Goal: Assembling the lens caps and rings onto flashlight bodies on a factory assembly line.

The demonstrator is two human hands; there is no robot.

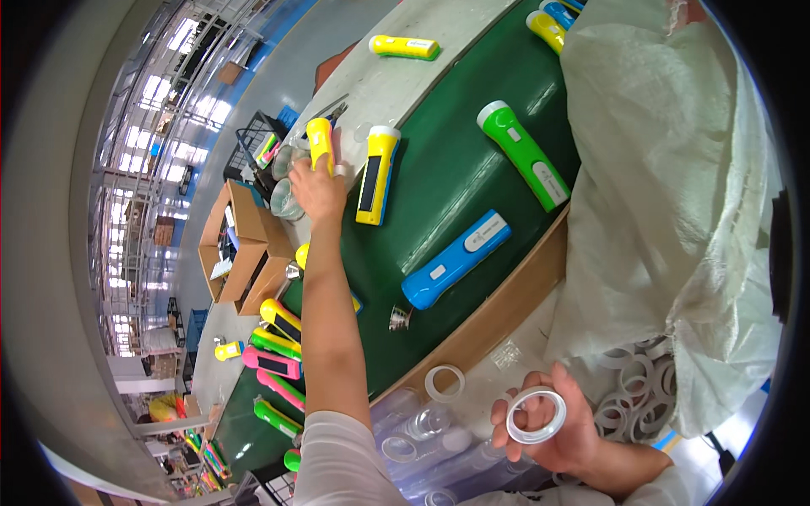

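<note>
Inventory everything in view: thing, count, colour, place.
Held flashlight: 1, yellow, left hand
Panelled flashlight: 1, yellow, belt centre
Green flashlight: 1, green, belt right
Blue flashlight: 1, blue, lower belt
Far flashlight: 1, yellow, far ledge
Corner flashlights: several, yellow and blue, upper right
Clustered flashlights: several, yellow, green, pink, lower left
Reflector cup: 1, silvery, beside blue flashlight
Held ring: 1, whitish, right hand
Loose ring: 1, whitish, below belt
Piled rings: many, whitish, lower right
Clear plastic pieces: several, below belt
Sack: 1, cream, right
Cartons: at least 1, brown, left
Belt: 1, green, centre
Racks: several, pale, background
Left hand: 1, bare, upper centre
Right hand: 1, bare, lower right
</note>
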